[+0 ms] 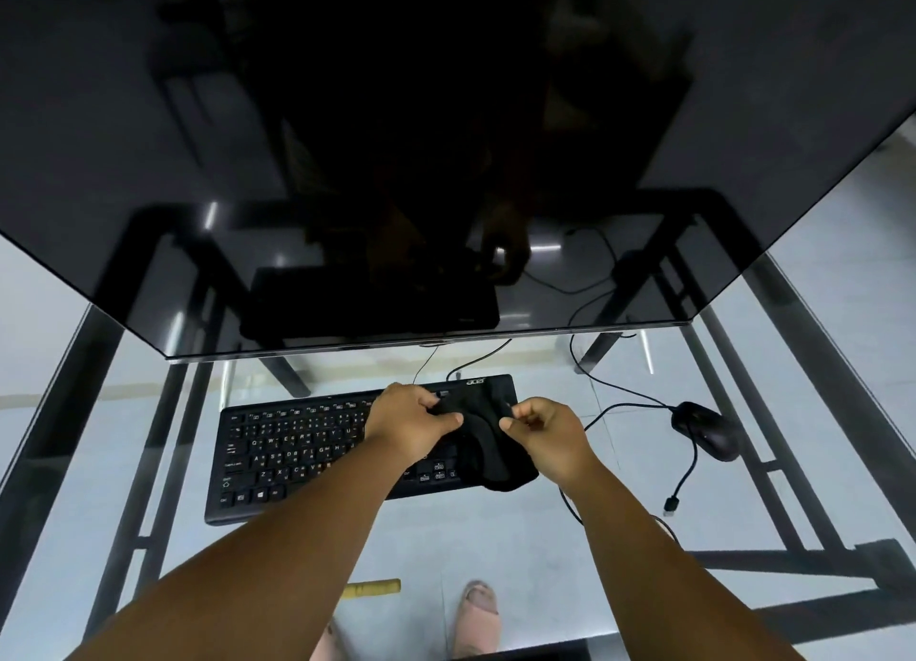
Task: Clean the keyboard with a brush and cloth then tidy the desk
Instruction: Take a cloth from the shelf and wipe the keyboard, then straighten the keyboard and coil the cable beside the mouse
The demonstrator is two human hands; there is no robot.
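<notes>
Hanging limp over the right end of the black keyboard [307, 455], the dark cloth [483, 442] is looking soft, light and floppy, so it is best taken by its top edge. The left hand [414, 420] and right hand [543, 430] are both pinching that edge, stretching it between them. Keyboard and a black mouse [706, 430] are sitting on the glass counter [495, 541].

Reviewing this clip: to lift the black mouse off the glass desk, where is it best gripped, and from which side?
Take the mouse across its two long flanks, coming from above with the right hand. Its domed back faces up, and its cable exits the far-left end, so the sides and near end look free.
</notes>
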